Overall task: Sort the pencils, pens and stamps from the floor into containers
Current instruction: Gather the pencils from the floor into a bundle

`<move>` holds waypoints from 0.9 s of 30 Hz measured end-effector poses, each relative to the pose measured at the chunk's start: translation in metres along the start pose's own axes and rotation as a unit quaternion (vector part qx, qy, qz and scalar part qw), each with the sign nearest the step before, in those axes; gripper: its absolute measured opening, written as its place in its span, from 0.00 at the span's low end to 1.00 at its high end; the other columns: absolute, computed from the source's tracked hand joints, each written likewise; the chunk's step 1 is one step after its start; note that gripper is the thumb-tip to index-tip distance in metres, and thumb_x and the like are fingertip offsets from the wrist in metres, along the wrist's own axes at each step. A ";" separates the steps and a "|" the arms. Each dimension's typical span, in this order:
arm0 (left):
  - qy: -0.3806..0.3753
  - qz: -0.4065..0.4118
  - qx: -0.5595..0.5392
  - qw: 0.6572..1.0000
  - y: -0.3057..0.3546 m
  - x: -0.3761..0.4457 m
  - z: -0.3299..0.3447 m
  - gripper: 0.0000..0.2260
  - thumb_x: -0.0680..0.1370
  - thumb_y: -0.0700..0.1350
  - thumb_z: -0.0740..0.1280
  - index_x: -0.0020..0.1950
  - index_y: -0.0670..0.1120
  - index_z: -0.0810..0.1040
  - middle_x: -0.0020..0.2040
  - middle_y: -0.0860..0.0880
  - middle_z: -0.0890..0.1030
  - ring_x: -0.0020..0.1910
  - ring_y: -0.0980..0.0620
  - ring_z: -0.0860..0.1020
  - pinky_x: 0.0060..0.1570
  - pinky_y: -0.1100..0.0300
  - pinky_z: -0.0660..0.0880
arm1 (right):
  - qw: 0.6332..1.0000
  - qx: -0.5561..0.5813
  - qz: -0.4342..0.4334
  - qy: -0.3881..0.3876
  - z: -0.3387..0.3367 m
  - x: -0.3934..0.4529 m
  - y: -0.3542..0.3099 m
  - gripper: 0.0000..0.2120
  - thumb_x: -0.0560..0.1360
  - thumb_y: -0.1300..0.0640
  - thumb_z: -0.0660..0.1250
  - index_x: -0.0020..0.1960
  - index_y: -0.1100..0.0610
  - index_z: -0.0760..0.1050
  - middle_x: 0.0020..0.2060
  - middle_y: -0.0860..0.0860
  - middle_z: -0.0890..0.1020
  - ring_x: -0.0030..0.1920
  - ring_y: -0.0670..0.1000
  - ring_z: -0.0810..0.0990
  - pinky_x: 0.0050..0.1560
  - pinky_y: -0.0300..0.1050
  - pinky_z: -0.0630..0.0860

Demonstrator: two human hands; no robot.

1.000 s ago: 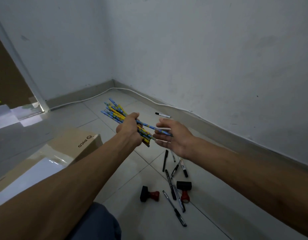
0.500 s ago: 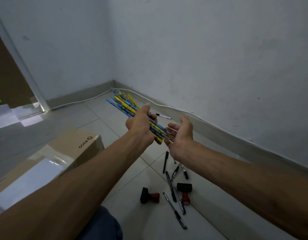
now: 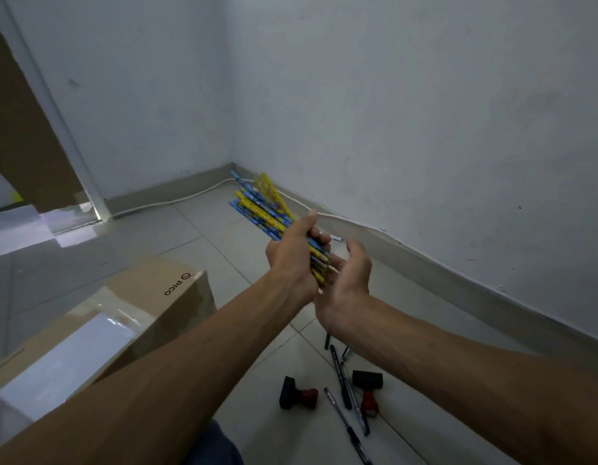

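One bundle of pencils (image 3: 262, 206) gripped tight in our left hand (image 3: 292, 260), right hand (image 3: 346, 286) cupped loose just beside their lower ends, pens (image 3: 341, 377) and two stamps (image 3: 295, 393) on the floor (image 3: 223, 243), closed cardboard box (image 3: 133, 317) at left, contents hidden

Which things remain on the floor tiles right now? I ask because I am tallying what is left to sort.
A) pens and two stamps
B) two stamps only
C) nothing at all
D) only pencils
A: black pens and two stamps lie on the floor, while the left hand grips the pencil bundle in the air.
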State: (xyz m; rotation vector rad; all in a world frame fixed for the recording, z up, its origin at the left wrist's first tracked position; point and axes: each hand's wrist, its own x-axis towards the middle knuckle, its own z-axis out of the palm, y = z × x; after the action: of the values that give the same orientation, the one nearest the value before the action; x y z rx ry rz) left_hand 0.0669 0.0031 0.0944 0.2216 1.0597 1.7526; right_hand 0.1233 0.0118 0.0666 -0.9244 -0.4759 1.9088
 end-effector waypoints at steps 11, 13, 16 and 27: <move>-0.111 -0.025 0.228 0.967 0.008 0.008 -0.020 0.10 0.78 0.41 0.73 0.44 0.45 0.71 0.28 0.50 0.67 0.23 0.53 0.65 0.25 0.62 0.65 | 0.976 -0.199 -0.086 -0.017 0.006 0.037 -0.029 0.15 0.82 0.45 0.62 0.45 0.56 0.78 0.34 0.51 0.81 0.36 0.49 0.80 0.36 0.44 0.70; -0.149 -0.057 0.313 0.936 0.015 0.015 -0.034 0.13 0.78 0.40 0.74 0.46 0.46 0.68 0.29 0.49 0.66 0.24 0.52 0.64 0.26 0.60 0.64 | 0.954 -0.228 -0.193 -0.006 0.006 0.052 -0.059 0.14 0.83 0.45 0.62 0.50 0.53 0.79 0.48 0.51 0.85 0.52 0.51 0.84 0.49 0.51 0.76; -0.182 -0.064 0.408 0.892 0.013 0.021 -0.055 0.16 0.77 0.40 0.75 0.46 0.46 0.66 0.30 0.48 0.67 0.25 0.51 0.66 0.27 0.59 0.66 | 0.902 -0.283 -0.322 -0.043 0.004 0.062 -0.096 0.18 0.80 0.41 0.59 0.59 0.51 0.80 0.59 0.48 0.85 0.62 0.46 0.82 0.62 0.53 0.75; -0.181 -0.056 0.491 0.850 0.012 0.033 -0.075 0.13 0.77 0.41 0.76 0.47 0.42 0.71 0.31 0.46 0.74 0.24 0.51 0.72 0.29 0.58 0.73 | 0.791 -0.499 -0.210 -0.283 -0.004 0.076 -0.058 0.19 0.86 0.43 0.56 0.71 0.49 0.76 0.59 0.50 0.86 0.61 0.50 0.84 0.72 0.62 0.72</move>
State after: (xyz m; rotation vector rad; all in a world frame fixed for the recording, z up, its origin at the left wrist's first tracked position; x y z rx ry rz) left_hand -0.0002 -0.0118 0.0479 1.0536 1.5507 0.8613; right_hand 0.1378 0.1062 0.0708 -0.7195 -2.0083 1.4066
